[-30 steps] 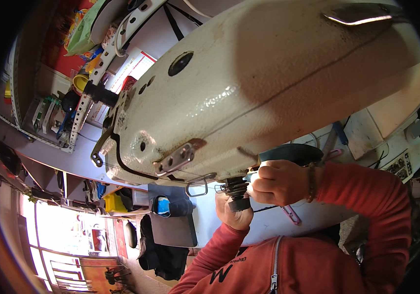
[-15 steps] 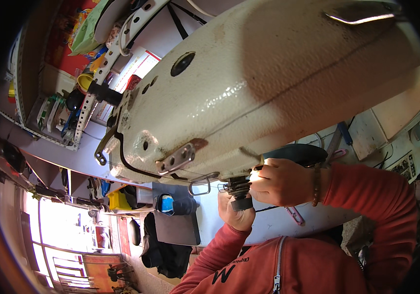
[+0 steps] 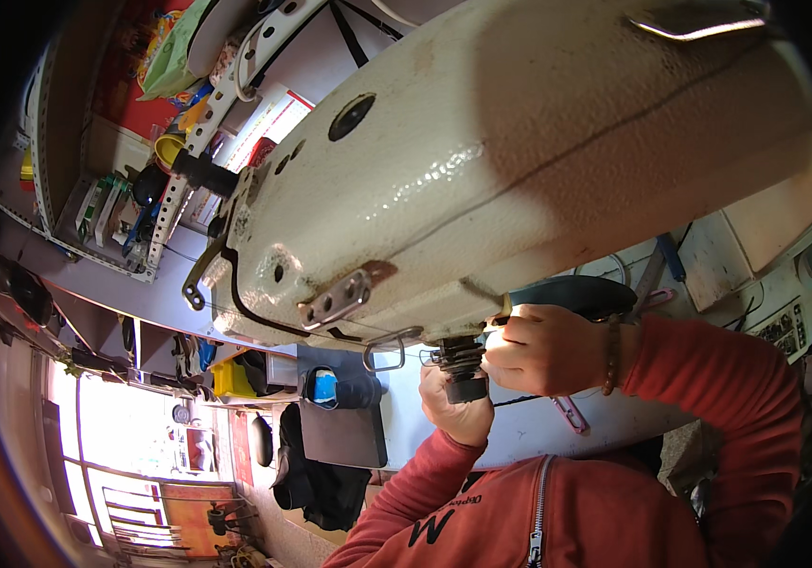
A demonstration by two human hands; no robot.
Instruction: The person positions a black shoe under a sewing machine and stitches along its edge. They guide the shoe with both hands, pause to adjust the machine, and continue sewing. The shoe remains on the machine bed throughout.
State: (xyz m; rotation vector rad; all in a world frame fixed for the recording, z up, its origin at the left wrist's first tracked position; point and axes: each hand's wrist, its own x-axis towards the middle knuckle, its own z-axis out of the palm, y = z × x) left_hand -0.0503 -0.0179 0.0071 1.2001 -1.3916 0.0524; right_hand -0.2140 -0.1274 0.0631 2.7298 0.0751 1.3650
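Note:
A large cream sewing machine head [image 3: 396,189] spans the view, with a thread guide plate [image 3: 337,299] and a wire loop [image 3: 389,349] on its side. Below the loop, a dark tension assembly with a round black knob [image 3: 466,386] sticks out. Just behind and beside that knob is my left hand [image 3: 457,417], its fingers curled and partly hidden. Close against the machine on the other side of the assembly, my right hand [image 3: 550,352] has its fingers bent together in a pinch. Whatever lies between the fingertips of either hand is too small or covered to make out.
Pink-handled snips [image 3: 571,417] lie on the pale table [image 3: 524,445] near my right forearm. A dark box [image 3: 344,440] and a cup-like container [image 3: 339,390] stand to the left. At upper left, a perforated metal shelf [image 3: 171,210] holds small supplies. A blue-handled tool [image 3: 671,257] lies at right.
My hands stay at the same spot by the tension assembly. Only a very slight shift of the whole view shows.

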